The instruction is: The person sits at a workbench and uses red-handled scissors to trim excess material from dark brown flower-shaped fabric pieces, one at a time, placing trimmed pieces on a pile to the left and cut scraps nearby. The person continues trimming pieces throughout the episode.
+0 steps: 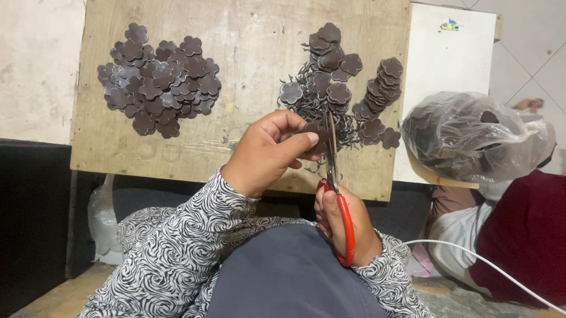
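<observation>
1. Nearest, right hand [341, 224] closed through the red handles of a pair of scissors [337, 187], gripping them just above the lap, in a black-and-white patterned sleeve [403, 296].
2. Scissors standing almost upright in the view: long axis running from the red loops near the body up to the metal blades, tips pointing away toward the far edge of the desk, leaning slightly left.
3. Just left of the blades, left hand [266, 153] curled shut, pinching a small dark flower-shaped piece [316, 136] between thumb and fingers; piece touching the blades, over the near part of the wooden desk [243, 17].
4. Further out on the desk, straight beyond the blades, a loose pile of dark flower cutouts [339, 80] with thin curled trimmings beneath, a short stack leaning at its right side.
5. Well to the left on the same board, a second, flatter heap of flower cutouts [159, 83].
6. Off to the right, a clear plastic bag [476, 136] holding more dark pieces, beside another person in a dark red garment [554, 235].
7. White cable [499, 272] crossing the floor at the right.
</observation>
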Demonstrator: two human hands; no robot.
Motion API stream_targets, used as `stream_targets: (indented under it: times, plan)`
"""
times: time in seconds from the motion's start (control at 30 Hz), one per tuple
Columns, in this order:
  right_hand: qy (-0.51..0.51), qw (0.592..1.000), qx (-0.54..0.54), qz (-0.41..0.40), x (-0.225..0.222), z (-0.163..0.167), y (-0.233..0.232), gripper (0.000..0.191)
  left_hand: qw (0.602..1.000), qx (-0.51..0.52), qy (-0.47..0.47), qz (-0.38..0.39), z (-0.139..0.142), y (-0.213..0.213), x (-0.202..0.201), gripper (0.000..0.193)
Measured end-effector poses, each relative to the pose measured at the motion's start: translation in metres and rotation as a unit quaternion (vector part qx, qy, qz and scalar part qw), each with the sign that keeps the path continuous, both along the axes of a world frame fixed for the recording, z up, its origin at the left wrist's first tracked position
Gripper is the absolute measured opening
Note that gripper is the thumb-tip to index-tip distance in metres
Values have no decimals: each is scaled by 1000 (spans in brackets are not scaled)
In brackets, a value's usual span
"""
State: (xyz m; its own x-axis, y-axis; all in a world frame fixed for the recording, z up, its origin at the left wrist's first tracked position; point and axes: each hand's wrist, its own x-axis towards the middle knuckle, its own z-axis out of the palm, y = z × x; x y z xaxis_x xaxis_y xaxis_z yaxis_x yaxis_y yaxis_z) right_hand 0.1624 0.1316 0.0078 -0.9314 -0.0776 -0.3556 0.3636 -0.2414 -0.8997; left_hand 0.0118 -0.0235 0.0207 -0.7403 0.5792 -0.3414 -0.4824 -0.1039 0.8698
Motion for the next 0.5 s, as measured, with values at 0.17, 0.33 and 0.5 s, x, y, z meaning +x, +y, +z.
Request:
stream_targets:
  times: [0.17, 0.33, 0.5]
  plan:
    - [-12, 1000, 0, -3, 0, 2, -2, 46, 999, 36, -15, -7, 3, 0, 1, 13]
    - [-10, 1000, 1, -4, 0, 2, -2, 46, 999, 46, -3, -5, 0, 1, 0, 15]
    - [-9, 1000, 30, 0, 1, -2, 0, 46, 999, 36, 2, -5, -4, 0, 0, 18]
